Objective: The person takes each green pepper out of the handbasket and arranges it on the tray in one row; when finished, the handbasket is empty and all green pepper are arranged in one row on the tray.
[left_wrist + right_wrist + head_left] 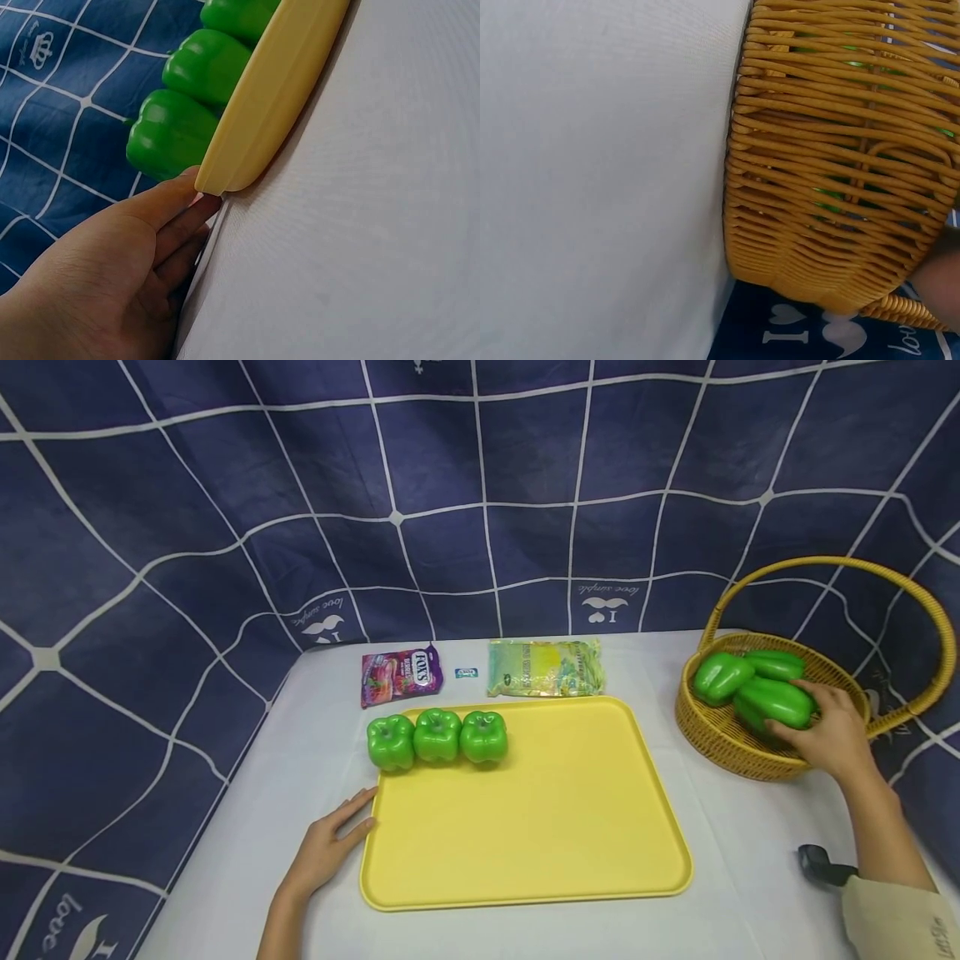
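Far left, dark blue cloth with white grid lines is hanging beside and behind a white table. Left hand is lying at the left side of a yellow tray, relaxed and grasping nothing, its extended fingers and thumb touching the rim. Just beyond the tray, a purple packet is lying on the white surface. Three green peppers are standing in a row at the tray's far-left corner, the leftmost overlapping the rim; the remaining tray surface is showing bare yellow. Behind, a tiny blue packet is lying between the purple one and a larger yellow-green packet.

Well right of the tray, a wicker basket is standing with its handle arching over. Inside, two green peppers are resting toward the back and left. Right hand is reaching in over the near-right rim, grasping a third basket pepper at its right end, thumb on the near side, fingers beyond. Right wrist view: basket wall is hiding the grip. A black object is showing beside the forearm, above a pale sleeve.
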